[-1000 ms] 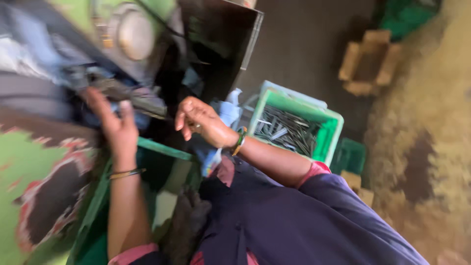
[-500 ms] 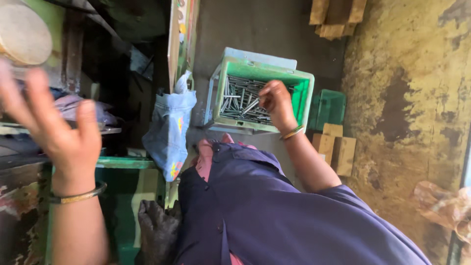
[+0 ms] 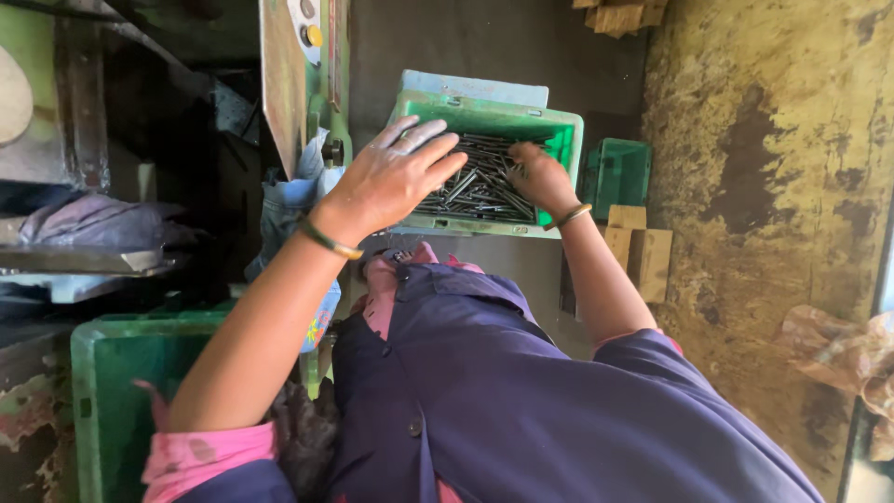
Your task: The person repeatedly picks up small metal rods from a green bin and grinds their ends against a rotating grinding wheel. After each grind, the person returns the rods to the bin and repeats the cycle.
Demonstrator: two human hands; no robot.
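Stained concrete floor, upper centre: green crate (image 3: pixel 565 140) full of metal rods (image 3: pixel 475 182), I note left hand (image 3: pixel 396 177) spread above, right hand (image 3: pixel 538 177) apparently closing on some.

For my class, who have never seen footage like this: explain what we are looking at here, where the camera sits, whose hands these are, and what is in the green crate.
The picture comes from a camera worn on a person's head, looking down over their dark blue garment at their own two bare hands. No robot is involved. In front of them stands a green plastic crate filled with thin metal rods, grey and lying loosely in a heap. The right hand is down among the rods; whether it grips any cannot be seen. The left hand is spread open, fingers apart, over the near left edge of the crate and holds nothing. Each wrist wears a bangle. To the left is a green machine panel; a second green crate sits at lower left.
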